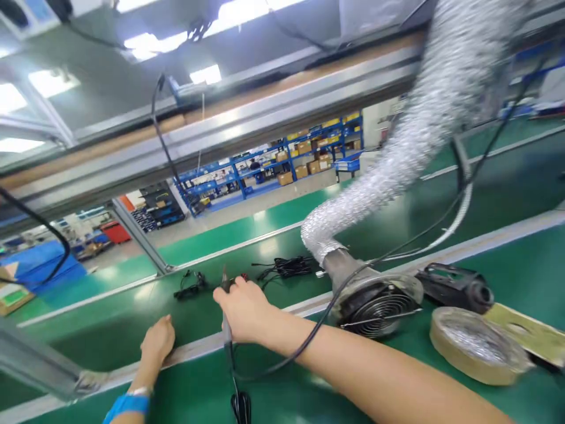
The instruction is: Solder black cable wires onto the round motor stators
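Here, the right hand (245,309) is clasping a corded tool (226,331); the left hand (158,340) (curled, its hold unclear) is lying beside the pale edge strip (196,350).

1. Factory-type assy. workshop.
2. Long green tabletop (189,386) w/ alum. frame rail (247,122) above.
3. Flex. foil exhaust duct (401,147) down to spiral-grilled hood (379,309).
4. Bkgd: blue storage racks (238,181) w/ cardboard boxes (302,172).
5. Bright ceiling lts. (206,75)

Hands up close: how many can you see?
2: the right hand, around a corded pen-shaped tool, and the left hand, apart from it over the green surface. Others far back could be hidden.
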`<state>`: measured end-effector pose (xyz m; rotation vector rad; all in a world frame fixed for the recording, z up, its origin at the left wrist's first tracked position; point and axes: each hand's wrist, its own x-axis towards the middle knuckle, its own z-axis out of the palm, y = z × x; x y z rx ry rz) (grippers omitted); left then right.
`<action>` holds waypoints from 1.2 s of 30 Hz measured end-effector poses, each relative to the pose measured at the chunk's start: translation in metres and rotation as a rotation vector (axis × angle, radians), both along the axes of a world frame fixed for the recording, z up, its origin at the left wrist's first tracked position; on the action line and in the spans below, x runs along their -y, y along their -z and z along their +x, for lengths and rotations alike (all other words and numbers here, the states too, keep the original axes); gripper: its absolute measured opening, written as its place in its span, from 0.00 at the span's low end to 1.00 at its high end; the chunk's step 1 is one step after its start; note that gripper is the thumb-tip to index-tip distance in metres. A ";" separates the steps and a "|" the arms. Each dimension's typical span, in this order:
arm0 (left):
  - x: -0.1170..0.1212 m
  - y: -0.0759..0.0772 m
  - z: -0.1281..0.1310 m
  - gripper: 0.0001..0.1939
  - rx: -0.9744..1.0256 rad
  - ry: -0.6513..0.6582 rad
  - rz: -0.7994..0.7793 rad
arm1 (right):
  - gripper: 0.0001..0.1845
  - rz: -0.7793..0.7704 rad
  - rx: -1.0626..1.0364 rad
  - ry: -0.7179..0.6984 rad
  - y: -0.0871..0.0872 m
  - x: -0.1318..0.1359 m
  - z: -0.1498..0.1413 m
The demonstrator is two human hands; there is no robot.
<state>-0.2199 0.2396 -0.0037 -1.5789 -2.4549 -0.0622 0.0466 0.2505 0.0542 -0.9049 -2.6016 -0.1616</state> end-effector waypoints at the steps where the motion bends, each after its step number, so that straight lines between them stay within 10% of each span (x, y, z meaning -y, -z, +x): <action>1: 0.006 -0.004 0.008 0.21 0.015 0.033 0.014 | 0.17 0.019 0.006 -0.021 -0.002 0.012 0.015; 7: 0.076 -0.007 0.093 0.24 0.262 0.364 0.075 | 0.07 0.028 0.047 -0.002 0.003 0.075 0.143; 13: 0.147 0.019 0.258 0.21 0.579 1.009 -0.053 | 0.09 0.322 -0.167 0.091 0.020 0.115 0.257; 18: 0.155 0.044 0.369 0.16 0.380 1.059 -0.270 | 0.09 0.280 -0.427 -0.086 0.056 0.119 0.292; 24: 0.157 0.036 0.353 0.21 0.698 0.807 0.060 | 0.08 0.134 -0.556 -0.144 0.114 0.136 0.293; 28: 0.169 0.020 0.325 0.22 0.724 0.548 -0.221 | 0.03 0.032 -0.556 -0.177 0.124 0.154 0.281; 36: 0.165 0.015 0.317 0.18 0.551 0.627 -0.415 | 0.06 -0.016 -0.553 -0.149 0.125 0.161 0.268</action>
